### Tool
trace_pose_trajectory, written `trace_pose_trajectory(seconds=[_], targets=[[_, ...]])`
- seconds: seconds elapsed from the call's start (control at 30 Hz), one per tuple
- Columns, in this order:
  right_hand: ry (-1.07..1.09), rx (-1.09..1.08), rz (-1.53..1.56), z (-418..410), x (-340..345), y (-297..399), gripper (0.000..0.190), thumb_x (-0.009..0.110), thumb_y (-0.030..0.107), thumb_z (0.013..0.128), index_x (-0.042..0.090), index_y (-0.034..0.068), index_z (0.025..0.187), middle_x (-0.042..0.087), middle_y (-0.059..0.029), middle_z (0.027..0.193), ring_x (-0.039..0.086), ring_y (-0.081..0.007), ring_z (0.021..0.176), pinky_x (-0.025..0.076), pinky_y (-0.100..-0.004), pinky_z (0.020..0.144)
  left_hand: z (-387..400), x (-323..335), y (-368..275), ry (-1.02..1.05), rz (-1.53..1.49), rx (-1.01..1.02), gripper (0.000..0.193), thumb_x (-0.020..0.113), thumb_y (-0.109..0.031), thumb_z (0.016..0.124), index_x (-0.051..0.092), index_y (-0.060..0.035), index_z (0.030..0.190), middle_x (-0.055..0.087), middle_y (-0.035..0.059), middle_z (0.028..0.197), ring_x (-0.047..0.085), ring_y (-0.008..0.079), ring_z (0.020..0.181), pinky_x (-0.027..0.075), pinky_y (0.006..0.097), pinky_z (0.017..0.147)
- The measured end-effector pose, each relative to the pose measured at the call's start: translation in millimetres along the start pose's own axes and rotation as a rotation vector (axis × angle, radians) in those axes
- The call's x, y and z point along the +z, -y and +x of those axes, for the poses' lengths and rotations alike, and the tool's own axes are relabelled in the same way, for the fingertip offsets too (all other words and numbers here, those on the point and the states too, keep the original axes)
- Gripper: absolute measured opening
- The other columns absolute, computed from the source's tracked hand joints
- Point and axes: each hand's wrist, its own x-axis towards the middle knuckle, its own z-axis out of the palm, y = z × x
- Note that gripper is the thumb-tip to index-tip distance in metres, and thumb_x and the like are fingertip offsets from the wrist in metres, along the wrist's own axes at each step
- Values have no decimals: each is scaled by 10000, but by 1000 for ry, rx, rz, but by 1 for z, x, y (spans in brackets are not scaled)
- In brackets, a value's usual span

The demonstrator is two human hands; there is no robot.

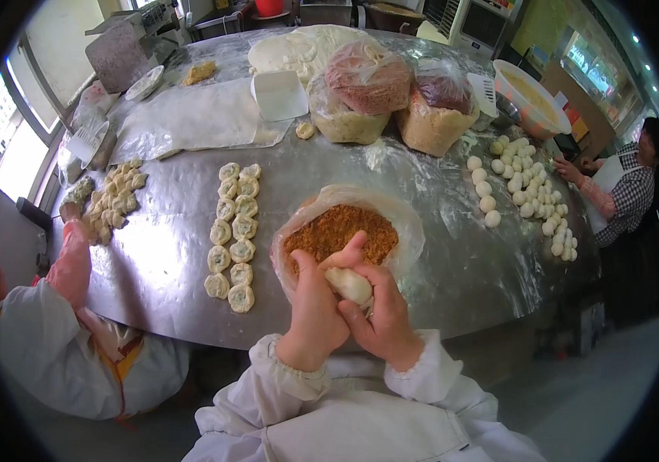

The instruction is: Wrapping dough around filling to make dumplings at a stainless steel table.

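Note:
Between both hands, above the near edge of the table, I hold a pale, smooth piece of dough (pixel 350 286). My left hand (pixel 313 312) cups it from the left with the thumb raised. The fingers of my right hand (pixel 384 315) curl around its right side. What lies inside the dough is hidden. Just beyond my hands, a clear plastic bag (pixel 407 222) lies open on the metal table, full of orange-brown crumbly filling (pixel 338 228). To the left, two columns of round dough pieces (pixel 243 251) with greenish centres lie flat.
Dough balls (pixel 523 179) cluster at the right, near a co-worker (pixel 632 179). Another person's arm (pixel 72 257) reaches toward dough pieces (pixel 113 199) at the left. Farther back are bagged fillings (pixel 367 78), a covered dough sheet (pixel 185 118), a white scraper (pixel 279 95) and a large bowl (pixel 537 110).

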Motion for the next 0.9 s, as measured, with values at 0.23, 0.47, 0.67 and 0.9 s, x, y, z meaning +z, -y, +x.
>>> trace_pose_trajectory(seconds=[0.23,0.47,0.67,0.9], targets=[[-390,915,1369,-23,-50,-47,495,440,503,1012,572,48,1156,611,-73,843,571,-151,678,474,-261,602,4,-18,-3,-37,177,206,701,306,-611,998,386,-93,1463,469,110,1432,496,260,1232,421,416,1008],[-797,918,978,-45,-199,-177,320,574,351,981,573,57,1108,647,-87,904,612,-125,665,502,-241,538,0,-43,-19,114,396,116,403,420,-384,1036,505,-79,1286,585,98,1254,572,243,1106,457,405,934],[-314,945,-669,-34,-237,-228,406,650,276,859,541,-21,1115,651,-226,1025,636,-398,937,488,-446,850,4,-32,-14,70,554,138,365,432,-287,1038,479,-8,1269,589,135,1229,579,238,1115,469,375,928],[5,927,-838,-24,-236,-250,496,717,292,837,537,-95,1090,602,-290,1054,559,-431,1045,472,-463,884,12,-34,-19,78,609,151,369,452,-278,1034,476,9,1265,592,135,1230,580,223,1133,464,356,950]])
